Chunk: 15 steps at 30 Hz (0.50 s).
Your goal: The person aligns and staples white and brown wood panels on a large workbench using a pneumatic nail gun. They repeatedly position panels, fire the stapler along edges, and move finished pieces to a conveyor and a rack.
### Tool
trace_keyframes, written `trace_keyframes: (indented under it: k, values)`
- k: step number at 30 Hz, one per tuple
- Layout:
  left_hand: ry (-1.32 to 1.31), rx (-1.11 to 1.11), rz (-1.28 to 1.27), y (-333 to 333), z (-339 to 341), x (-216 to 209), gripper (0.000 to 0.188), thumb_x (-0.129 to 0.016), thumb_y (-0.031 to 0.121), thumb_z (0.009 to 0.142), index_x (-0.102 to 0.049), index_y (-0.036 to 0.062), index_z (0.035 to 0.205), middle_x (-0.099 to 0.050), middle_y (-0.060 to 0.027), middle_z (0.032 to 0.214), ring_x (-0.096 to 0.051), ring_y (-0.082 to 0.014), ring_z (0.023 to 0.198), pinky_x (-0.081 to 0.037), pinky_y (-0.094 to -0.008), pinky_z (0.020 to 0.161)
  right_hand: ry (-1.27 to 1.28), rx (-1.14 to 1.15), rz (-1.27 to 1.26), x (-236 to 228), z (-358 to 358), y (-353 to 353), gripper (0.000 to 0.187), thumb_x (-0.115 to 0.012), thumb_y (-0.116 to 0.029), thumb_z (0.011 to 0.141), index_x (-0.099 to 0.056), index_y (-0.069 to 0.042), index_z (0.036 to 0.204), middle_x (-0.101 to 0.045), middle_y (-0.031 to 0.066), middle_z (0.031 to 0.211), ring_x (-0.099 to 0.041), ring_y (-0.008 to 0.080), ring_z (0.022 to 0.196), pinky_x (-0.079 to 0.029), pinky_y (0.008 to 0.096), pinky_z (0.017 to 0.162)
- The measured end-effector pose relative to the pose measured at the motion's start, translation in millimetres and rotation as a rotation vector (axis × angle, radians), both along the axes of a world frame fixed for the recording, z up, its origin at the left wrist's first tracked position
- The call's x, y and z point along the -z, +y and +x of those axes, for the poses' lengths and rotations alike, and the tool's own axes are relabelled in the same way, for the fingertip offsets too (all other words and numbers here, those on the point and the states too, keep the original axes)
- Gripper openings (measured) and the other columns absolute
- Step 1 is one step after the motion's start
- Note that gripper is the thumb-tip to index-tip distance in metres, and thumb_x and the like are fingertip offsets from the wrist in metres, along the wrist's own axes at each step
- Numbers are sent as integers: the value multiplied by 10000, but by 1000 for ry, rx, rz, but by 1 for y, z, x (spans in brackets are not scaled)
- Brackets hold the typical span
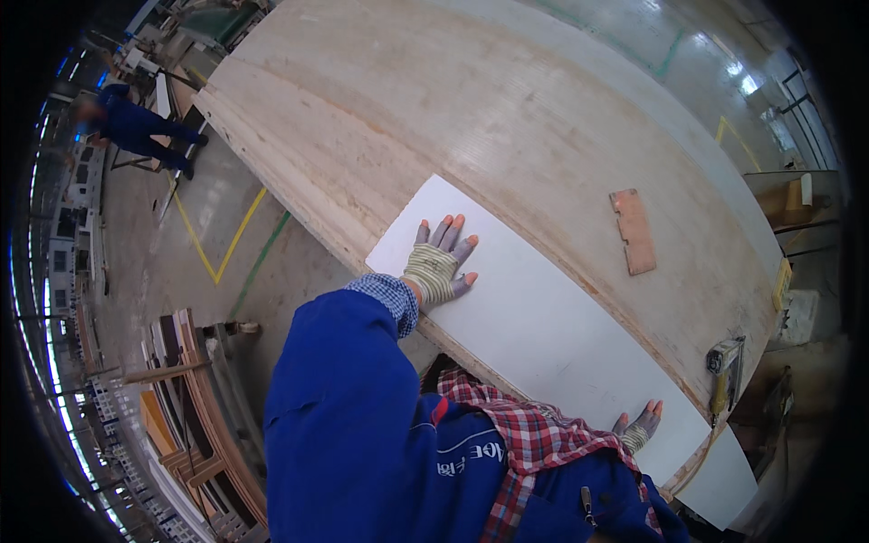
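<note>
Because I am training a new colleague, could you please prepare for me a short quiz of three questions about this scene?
1. Which thing lies directly under both the left grip and the right grip?
2. True or false: the left grip is holding the notched reddish piece.
3. Fill in the missing word: the grip nearer to the handheld tool is the ____ one.

Key:
1. The white panel.
2. False; the piece lies apart, on the large wooden surface.
3. Right.
</note>
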<state>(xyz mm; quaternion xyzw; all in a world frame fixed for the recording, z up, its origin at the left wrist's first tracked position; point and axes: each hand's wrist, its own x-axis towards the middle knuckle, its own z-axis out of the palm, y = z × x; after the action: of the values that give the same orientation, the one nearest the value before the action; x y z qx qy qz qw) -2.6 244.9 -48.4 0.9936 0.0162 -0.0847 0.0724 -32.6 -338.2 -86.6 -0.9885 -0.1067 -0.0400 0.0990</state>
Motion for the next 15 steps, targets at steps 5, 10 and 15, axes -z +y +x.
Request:
trace_keyframes:
  k: [5,10,15]
  values:
    - [-65,-9,-6,-2,0,4,670,-472,491,840,-392,116,1390,-146,-212,1525,-114,-356,1418,-46,-581,1113,-54,-5,1,-3,-7,4,704,-508,-459,855,-320,-50,1397,-299,246,1445,-300,421,1315,-241,506,1071]
    - [-208,-50,90,31,-9,2,689,-530,520,837,-411,124,1388,-187,-202,1520,-144,-366,1413,-93,-577,1110,28,30,-12,-25,-5,21,685,-586,-428,785,-391,-63,1331,-338,239,1410,-336,417,1278,-264,500,1057]
    - [163,-715,243,86,-45,-21,730,-380,628,889,-504,51,1319,-416,-135,1430,-458,-325,1257,-332,-469,1039,107,410,-183,-51,-3,-11,716,-620,-431,760,-398,-77,1343,-265,222,1459,-284,388,1322,-246,507,1074]
